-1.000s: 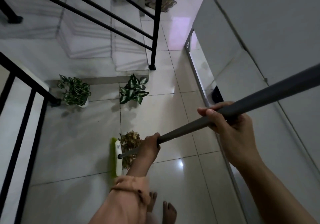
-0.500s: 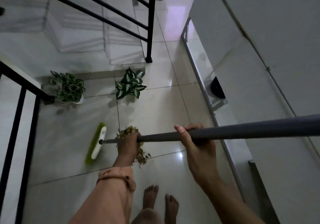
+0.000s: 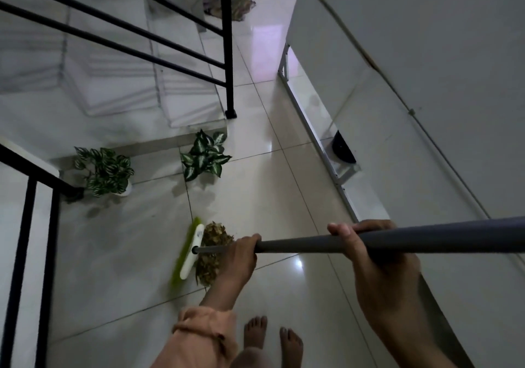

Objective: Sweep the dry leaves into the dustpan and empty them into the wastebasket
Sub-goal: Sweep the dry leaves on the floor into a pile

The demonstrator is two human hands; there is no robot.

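Glossy floor tiles [image 3: 284, 197] spread below me. My left hand [image 3: 241, 257] and right hand [image 3: 380, 259] both grip the broom handle [image 3: 426, 235]. Dry leaves [image 3: 211, 249] sit at seven o'clock against the green broom head [image 3: 189, 251]. I'm gathering; next I need the dustpan, unseen.

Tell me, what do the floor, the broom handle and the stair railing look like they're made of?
Floor: probably glazed ceramic tile, glossy; it shows grout lines and a bright light reflection.
Broom handle: likely metal or plastic tube, matte grey, evenly round.
Railing: apparently painted metal, black, with thin straight bars.
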